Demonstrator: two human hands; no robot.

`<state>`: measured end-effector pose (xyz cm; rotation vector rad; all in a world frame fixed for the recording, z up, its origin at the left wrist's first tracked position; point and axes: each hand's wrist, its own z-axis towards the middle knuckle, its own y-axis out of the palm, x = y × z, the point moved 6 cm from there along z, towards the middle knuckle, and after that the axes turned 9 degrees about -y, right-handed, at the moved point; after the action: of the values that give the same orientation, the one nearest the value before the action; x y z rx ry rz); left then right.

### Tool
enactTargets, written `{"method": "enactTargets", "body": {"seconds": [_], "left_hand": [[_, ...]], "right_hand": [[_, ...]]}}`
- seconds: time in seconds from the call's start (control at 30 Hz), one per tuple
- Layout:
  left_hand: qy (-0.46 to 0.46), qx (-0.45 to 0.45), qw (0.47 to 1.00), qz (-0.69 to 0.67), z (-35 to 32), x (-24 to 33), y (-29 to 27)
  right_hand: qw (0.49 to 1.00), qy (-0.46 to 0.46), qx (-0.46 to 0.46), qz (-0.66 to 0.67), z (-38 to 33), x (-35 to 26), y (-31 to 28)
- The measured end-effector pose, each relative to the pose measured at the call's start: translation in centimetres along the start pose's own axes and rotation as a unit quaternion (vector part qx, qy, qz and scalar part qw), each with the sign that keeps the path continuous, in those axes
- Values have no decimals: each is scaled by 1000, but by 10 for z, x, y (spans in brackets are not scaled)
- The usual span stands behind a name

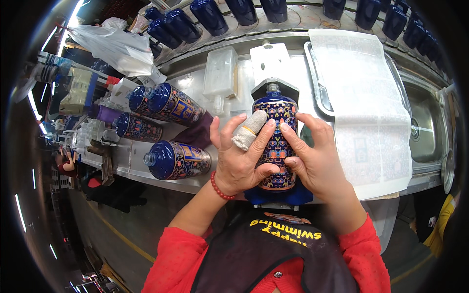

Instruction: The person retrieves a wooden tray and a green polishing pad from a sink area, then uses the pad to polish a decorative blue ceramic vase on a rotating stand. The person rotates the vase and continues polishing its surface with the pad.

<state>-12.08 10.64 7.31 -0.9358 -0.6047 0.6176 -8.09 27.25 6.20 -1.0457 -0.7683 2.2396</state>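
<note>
While the steel table (146, 168) runs from side to side under everything, a blue bottle (275, 122) with a patterned sleeve lies on it near its front edge, neck pointing away from the person, its base on a blue pad (298, 195) and its neck under a white bracket (269, 61). To the right of this bottle a large white patterned sheet (364, 97) covers a metal tray (312, 85), and beyond that sits a steel sink (427, 127).

The left hand (239, 156) lies flat on the bottle's left side, fingers straight and slightly spread, one of them wrapped in a white cloth bandage (248, 129), the thumb hooked across the lower part of the bottle. The right hand (312, 156) presses the right side, fingers close together and pointing up along the pattern, thumb touching the bottle's lower part. Both hands touch the bottle; neither closes round it.

Left of this bottle lie four more patterned bottles (178, 158) on their sides. Behind it, along the far edge, stands a row of plain dark blue bottles (210, 14), at least ten, some cut off at the rim. A clear plastic box (221, 71) sits just left of the bracket.
</note>
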Motion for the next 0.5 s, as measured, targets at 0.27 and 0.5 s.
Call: {"method": "enactTargets", "body": {"seconds": [0.27,0.5], "left_hand": [[-2,-3,1000,0,1,0,-1],[-1,-1,1000,-6,0,0,1]], "right_hand": [[999,-19,20,-28,7,0,-2],[999,-28,32,9,8,2,-5]]}}
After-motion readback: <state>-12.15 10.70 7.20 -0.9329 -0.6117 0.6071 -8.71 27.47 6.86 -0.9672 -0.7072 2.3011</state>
